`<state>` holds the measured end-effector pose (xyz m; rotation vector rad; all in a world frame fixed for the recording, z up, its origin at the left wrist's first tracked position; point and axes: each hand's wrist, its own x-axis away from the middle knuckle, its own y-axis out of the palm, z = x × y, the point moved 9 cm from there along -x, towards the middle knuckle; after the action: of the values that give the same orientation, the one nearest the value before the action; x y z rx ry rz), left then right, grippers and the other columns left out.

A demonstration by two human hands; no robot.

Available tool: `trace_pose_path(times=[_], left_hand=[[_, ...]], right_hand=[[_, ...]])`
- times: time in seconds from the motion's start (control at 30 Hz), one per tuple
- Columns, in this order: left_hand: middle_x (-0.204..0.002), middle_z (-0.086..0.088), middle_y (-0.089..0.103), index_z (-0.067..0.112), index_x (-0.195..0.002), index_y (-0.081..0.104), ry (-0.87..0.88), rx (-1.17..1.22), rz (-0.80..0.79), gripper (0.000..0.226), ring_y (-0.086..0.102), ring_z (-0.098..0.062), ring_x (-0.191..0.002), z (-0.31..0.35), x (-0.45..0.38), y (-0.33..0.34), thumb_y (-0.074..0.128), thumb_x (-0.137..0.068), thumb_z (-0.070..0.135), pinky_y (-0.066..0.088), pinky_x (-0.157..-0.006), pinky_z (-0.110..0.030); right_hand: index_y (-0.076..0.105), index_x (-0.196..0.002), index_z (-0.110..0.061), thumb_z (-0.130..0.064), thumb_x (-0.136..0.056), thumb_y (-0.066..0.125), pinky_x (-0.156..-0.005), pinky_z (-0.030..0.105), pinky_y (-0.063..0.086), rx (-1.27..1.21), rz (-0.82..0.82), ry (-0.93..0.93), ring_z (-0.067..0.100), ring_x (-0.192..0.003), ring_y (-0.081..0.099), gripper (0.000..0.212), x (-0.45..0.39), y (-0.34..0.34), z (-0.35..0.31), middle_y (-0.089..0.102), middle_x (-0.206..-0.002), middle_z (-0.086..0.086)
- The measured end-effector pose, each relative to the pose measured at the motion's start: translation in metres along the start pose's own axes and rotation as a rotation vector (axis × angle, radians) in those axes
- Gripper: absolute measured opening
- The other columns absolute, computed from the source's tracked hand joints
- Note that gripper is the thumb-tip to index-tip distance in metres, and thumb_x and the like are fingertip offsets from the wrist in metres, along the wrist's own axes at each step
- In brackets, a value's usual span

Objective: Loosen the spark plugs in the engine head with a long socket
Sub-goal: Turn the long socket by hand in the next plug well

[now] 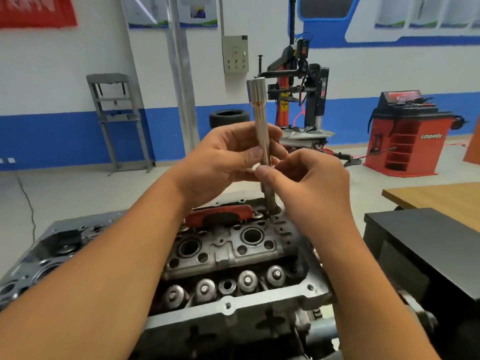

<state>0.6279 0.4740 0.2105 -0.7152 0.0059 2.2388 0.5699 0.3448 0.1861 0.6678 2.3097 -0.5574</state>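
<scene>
Both hands, left hand (pixel 220 157) and right hand (pixel 309 183), pinch the long socket (pixel 261 120) (standing upright); below the fingers sits the engine head (pixel 228 255), a red-handled tool (pixel 220 216) behind.

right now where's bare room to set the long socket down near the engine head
Free: the black bench top right of the engine head, and the wooden table behind it. Crowded: the head's top, with open wells, valve springs and a red-handled tool. Both hands grip the long socket.

Your fingers hide long socket (pixel 262 131) mid-shaft; its lower tip unseen inside engine head (pixel 228 250); forearms cut off at bottom edge.
</scene>
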Motion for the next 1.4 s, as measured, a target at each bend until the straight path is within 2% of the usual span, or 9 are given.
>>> trace_pose_path(times=[0.27,0.4,0.5,0.63,0.87,1.03,1.17,1.3,1.4], left_hand=[[-0.100,-0.008,0.078,0.014,-0.105,0.075,0.036,-0.076,0.118,0.020,0.073,-0.026,-0.095,0.000,0.006,-0.013,0.076,-0.086,0.009,0.061,-0.087,-0.045],[-0.095,-0.012,0.077,0.016,-0.097,0.077,0.052,-0.102,0.236,0.030,0.066,-0.033,-0.089,0.001,0.008,-0.013,0.089,-0.071,0.023,0.054,-0.080,-0.051],[-0.098,-0.010,0.077,0.009,-0.109,0.072,0.025,-0.104,0.174,0.021,0.071,-0.025,-0.090,-0.005,0.006,-0.005,0.078,-0.091,0.017,0.056,-0.072,-0.039],[-0.106,-0.010,0.077,0.008,-0.117,0.068,-0.008,-0.121,0.087,0.019,0.072,-0.025,-0.096,-0.007,0.006,-0.002,0.057,-0.103,0.002,0.057,-0.078,-0.042],[-0.101,-0.025,0.075,0.002,-0.100,0.071,0.028,-0.177,0.273,0.030,0.069,-0.046,-0.094,-0.004,0.007,-0.018,0.086,-0.077,0.013,0.049,-0.087,-0.073],[-0.110,-0.008,0.076,0.014,-0.121,0.070,-0.050,-0.028,0.092,0.025,0.063,-0.032,-0.105,-0.016,0.002,-0.007,0.061,-0.099,0.006,0.041,-0.085,-0.052],[-0.100,-0.011,0.078,0.009,-0.111,0.072,0.000,-0.083,0.162,0.018,0.064,-0.034,-0.095,-0.010,0.002,-0.014,0.068,-0.095,0.003,0.041,-0.073,-0.046],[-0.104,-0.017,0.076,0.005,-0.113,0.072,0.000,-0.119,0.228,0.036,0.058,-0.037,-0.091,-0.009,0.004,-0.018,0.083,-0.081,0.015,0.041,-0.059,-0.030],[-0.110,-0.011,0.077,0.016,-0.121,0.071,0.000,-0.084,0.187,0.034,0.063,-0.033,-0.097,-0.010,0.004,-0.011,0.074,-0.088,0.023,0.051,-0.067,-0.033]], right_hand=[[0.073,-0.088,-0.021,-0.037,-0.081,0.087,-0.075,0.046,0.063,-0.162,-0.083,0.042,0.016,-0.075,0.076,0.021,0.008,0.013,0.008,0.077,-0.079,-0.002],[0.075,-0.085,-0.024,-0.038,-0.084,0.083,-0.068,0.029,0.060,-0.097,-0.076,-0.019,0.009,-0.070,0.072,0.017,0.016,0.006,0.006,0.075,-0.076,-0.009],[0.075,-0.083,-0.026,-0.028,-0.093,0.076,-0.060,0.014,0.048,-0.015,-0.055,-0.076,0.004,-0.068,0.067,0.010,0.019,0.002,0.009,0.072,-0.073,-0.017],[0.074,-0.076,-0.021,-0.031,-0.088,0.080,-0.061,0.027,0.051,-0.076,-0.034,-0.008,0.010,-0.062,0.067,0.017,0.010,0.002,0.013,0.072,-0.068,-0.007],[0.073,-0.078,-0.021,-0.041,-0.071,0.090,-0.064,0.032,0.056,-0.044,-0.108,-0.012,0.013,-0.067,0.069,0.027,0.009,0.012,0.007,0.073,-0.071,-0.005],[0.075,-0.084,-0.021,-0.035,-0.086,0.081,-0.063,0.023,0.052,-0.050,-0.082,-0.009,0.005,-0.066,0.069,0.015,0.006,0.010,0.013,0.074,-0.072,-0.009],[0.078,-0.093,-0.022,-0.039,-0.081,0.083,-0.076,0.038,0.061,-0.065,-0.112,0.010,0.009,-0.076,0.073,0.021,0.008,0.013,0.014,0.077,-0.079,-0.007],[0.075,-0.083,-0.023,-0.039,-0.074,0.090,-0.068,0.031,0.058,-0.021,-0.078,0.014,0.006,-0.069,0.070,0.024,0.007,0.008,0.015,0.074,-0.073,-0.009],[0.076,-0.086,-0.022,-0.036,-0.083,0.084,-0.071,0.037,0.060,-0.030,-0.113,0.010,0.011,-0.072,0.071,0.017,0.007,0.013,0.015,0.075,-0.076,-0.006]])
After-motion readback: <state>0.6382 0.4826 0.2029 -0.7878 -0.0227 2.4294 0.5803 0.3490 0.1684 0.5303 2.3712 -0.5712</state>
